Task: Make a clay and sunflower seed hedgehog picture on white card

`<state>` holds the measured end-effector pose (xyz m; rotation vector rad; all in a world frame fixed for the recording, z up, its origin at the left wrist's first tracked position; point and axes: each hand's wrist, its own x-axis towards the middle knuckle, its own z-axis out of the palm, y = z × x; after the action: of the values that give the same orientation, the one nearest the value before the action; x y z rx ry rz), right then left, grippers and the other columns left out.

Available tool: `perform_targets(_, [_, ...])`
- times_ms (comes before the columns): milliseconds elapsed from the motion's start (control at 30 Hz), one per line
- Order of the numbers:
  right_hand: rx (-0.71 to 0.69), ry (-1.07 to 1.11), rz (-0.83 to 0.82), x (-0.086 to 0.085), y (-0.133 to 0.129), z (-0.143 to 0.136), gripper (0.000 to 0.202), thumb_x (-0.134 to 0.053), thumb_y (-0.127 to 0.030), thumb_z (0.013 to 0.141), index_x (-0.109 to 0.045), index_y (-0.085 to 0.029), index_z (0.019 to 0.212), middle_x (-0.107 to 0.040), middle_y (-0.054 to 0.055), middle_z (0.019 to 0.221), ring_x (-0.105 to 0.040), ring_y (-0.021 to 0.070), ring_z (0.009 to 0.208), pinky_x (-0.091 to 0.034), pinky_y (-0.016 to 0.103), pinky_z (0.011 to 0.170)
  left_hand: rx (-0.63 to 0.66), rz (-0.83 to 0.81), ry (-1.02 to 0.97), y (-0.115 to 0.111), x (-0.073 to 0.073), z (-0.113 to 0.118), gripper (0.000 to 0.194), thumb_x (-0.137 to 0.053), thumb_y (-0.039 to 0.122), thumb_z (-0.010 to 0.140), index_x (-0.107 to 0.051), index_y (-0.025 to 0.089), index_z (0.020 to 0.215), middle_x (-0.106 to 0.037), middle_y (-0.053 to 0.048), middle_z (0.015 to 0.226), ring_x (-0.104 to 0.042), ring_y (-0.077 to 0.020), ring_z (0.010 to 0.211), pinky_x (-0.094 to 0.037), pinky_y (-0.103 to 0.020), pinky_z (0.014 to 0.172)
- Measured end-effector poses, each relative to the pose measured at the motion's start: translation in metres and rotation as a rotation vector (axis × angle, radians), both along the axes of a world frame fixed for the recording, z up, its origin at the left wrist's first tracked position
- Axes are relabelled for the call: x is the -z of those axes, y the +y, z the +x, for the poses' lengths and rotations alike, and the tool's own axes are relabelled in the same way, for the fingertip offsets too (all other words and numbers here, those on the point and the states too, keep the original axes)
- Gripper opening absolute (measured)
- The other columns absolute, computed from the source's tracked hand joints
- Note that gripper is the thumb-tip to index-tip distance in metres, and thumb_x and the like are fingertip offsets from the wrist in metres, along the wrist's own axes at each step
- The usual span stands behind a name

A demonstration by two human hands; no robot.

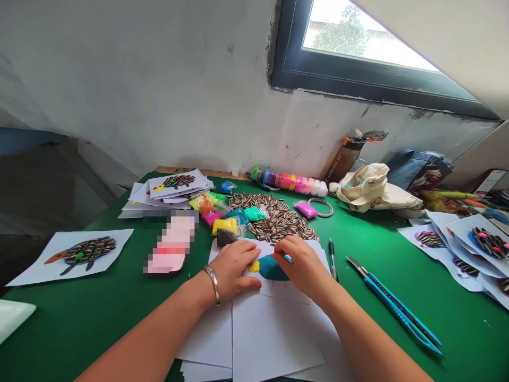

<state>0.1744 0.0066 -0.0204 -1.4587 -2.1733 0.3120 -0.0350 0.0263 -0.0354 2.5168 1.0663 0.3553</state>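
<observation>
A sheet of white paper lies on other sheets in front of me. On it is a bird-like figure: a flattened teal clay body, a yellow clay head and drawn legs below. My left hand, with a silver bracelet at the wrist, rests on the paper left of the yellow head, fingers stretched out. Over the right end of the teal body bends my right hand, its thumb and fingertips drawn together against the clay. Whatever lies between those fingertips is hidden.
Beyond the paper spreads a pile of sunflower seeds beside yellow and other clay packets. A pen and a blue utility knife, blade showing, lie right. Finished seed pictures lie left, more right. A bottle leans behind.
</observation>
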Motion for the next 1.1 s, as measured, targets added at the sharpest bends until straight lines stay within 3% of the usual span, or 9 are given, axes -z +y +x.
perform_targets(200, [0.006, -0.002, -0.034, 0.002, 0.004, 0.006, 0.020, -0.048, -0.018, 0.089, -0.067, -0.021, 0.088, -0.064, 0.005, 0.085, -0.055, 0.0172, 0.081, -0.042, 0.027, 0.072, -0.001, -0.009, 0.005, 0.001, 0.000, 0.000, 0.060, -0.070, 0.046, 0.069, -0.055, 0.022, 0.122, -0.053, -0.010, 0.129, -0.044, -0.0292, 0.121, -0.036, -0.044, 0.100])
perform_targets(533, [0.008, -0.019, -0.049, -0.005, 0.000, 0.000, 0.024, -0.051, -0.026, 0.088, -0.060, -0.019, 0.068, -0.057, 0.001, 0.068, -0.050, 0.0144, 0.069, -0.036, 0.025, 0.062, 0.016, 0.013, 0.021, 0.001, 0.001, 0.001, 0.055, -0.068, 0.047, 0.070, -0.055, 0.023, 0.118, -0.051, -0.010, 0.130, -0.044, -0.0287, 0.120, -0.037, -0.043, 0.098])
perform_targets(633, [-0.080, 0.040, -0.020, 0.000, -0.002, -0.007, 0.017, -0.051, -0.018, 0.087, -0.066, -0.020, 0.077, -0.060, 0.002, 0.074, -0.052, 0.0145, 0.074, -0.037, 0.024, 0.065, 0.025, 0.007, 0.018, 0.002, 0.001, 0.001, 0.053, -0.068, 0.045, 0.071, -0.055, 0.022, 0.117, -0.051, -0.010, 0.129, -0.043, -0.0281, 0.120, -0.036, -0.043, 0.098])
perform_targets(733, [-0.171, 0.069, -0.001, 0.007, -0.004, -0.016, 0.023, -0.049, -0.011, 0.085, -0.069, -0.021, 0.077, -0.061, 0.003, 0.074, -0.052, 0.0142, 0.073, -0.037, 0.024, 0.064, 0.036, 0.010, -0.003, 0.001, -0.001, 0.002, 0.047, -0.068, 0.041, 0.071, -0.057, 0.024, 0.113, -0.053, -0.008, 0.124, -0.045, -0.0260, 0.116, -0.038, -0.040, 0.096])
perform_targets(900, [-0.164, 0.056, 0.036, 0.020, -0.002, -0.027, 0.024, -0.048, -0.008, 0.083, -0.069, -0.020, 0.083, -0.062, 0.002, 0.071, -0.051, 0.0133, 0.069, -0.036, 0.023, 0.062, 0.037, 0.000, -0.008, 0.001, -0.003, 0.003, 0.043, -0.071, 0.039, 0.069, -0.059, 0.022, 0.107, -0.055, -0.007, 0.117, -0.047, -0.0256, 0.112, -0.040, -0.038, 0.092])
perform_targets(1100, [-0.171, 0.024, 0.147, 0.030, 0.000, -0.032, 0.020, -0.052, -0.013, 0.083, -0.067, -0.019, 0.072, -0.058, 0.002, 0.067, -0.047, 0.0133, 0.066, -0.035, 0.024, 0.062, 0.023, -0.010, -0.021, 0.001, 0.000, 0.002, 0.044, -0.070, 0.040, 0.070, -0.060, 0.022, 0.108, -0.055, -0.008, 0.119, -0.046, -0.0268, 0.114, -0.039, -0.042, 0.094])
